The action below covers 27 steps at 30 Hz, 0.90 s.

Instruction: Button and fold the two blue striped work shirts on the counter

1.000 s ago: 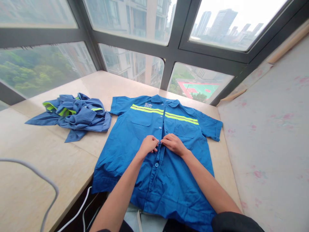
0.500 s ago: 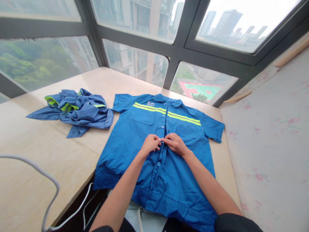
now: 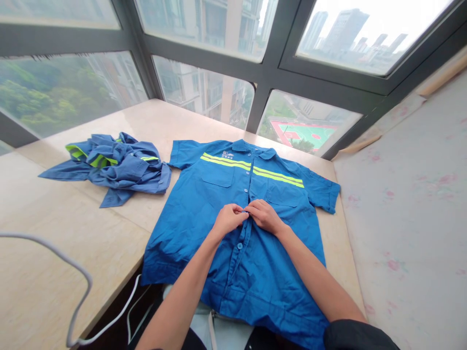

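Observation:
A blue short-sleeved work shirt (image 3: 186, 214) lies spread face up, collar away from me, with yellow-green reflective stripes across its chest. Both hands meet at its front opening, below the chest pockets. My left hand (image 3: 229, 219) pinches the placket edge from the left side. From the right, my right hand (image 3: 265, 216) grips the other edge, its fingertips touching those of the left. Whatever button sits between the fingertips is hidden. Below the hands a button (image 3: 240, 246) shows on the placket, and several more run up toward the collar.
A crumpled blue garment (image 3: 131, 167) with yellow-green strips lies to the left on the beige ledge (image 3: 120, 233). A white cable (image 3: 54, 253) loops over the ledge's front left edge. Windows (image 3: 204, 92) close off the back, and a flowered wall (image 3: 404, 218) stands at the right.
The left hand's fingers have closed in further over the placket, against the right fingertips. The right hand has barely shifted, and the shirt lies as before.

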Motion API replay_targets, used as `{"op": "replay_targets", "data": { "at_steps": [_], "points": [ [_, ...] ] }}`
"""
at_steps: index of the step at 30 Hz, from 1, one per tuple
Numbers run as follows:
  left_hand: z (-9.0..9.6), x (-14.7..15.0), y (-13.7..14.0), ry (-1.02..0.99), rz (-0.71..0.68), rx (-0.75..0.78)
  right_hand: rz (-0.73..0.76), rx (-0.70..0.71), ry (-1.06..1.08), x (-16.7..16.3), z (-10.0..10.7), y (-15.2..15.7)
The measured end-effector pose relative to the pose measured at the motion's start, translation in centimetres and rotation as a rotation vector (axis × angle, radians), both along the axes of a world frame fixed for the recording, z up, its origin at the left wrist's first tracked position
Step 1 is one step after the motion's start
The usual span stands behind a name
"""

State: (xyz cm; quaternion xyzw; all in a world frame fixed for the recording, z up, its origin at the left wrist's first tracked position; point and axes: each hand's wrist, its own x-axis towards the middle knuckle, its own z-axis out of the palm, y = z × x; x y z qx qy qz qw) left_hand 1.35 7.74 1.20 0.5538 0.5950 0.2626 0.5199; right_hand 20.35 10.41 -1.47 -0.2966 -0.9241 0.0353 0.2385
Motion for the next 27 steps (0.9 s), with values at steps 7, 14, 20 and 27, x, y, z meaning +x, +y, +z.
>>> {"op": "replay_targets", "data": {
  "at_steps": [7,14,20,27],
  "points": [
    [0.7,0.9,-1.5,0.235,0.083,0.2,0.015,0.033,0.012,-0.1,-0.4,0.2],
    [1.2,1.8,-2.3,0.386,0.118,0.237,0.01,0.026,-0.02,-0.3,-0.1,0.0],
    [0.8,2.1,-2.5,0.466,0.107,0.276,-0.009,-0.002,-0.003,-0.3,-0.5,0.2],
    [0.7,2.1,-2.7,0.463,0.083,0.292,0.0,-0.031,0.035,-0.3,-0.7,0.4]
  ]
}}
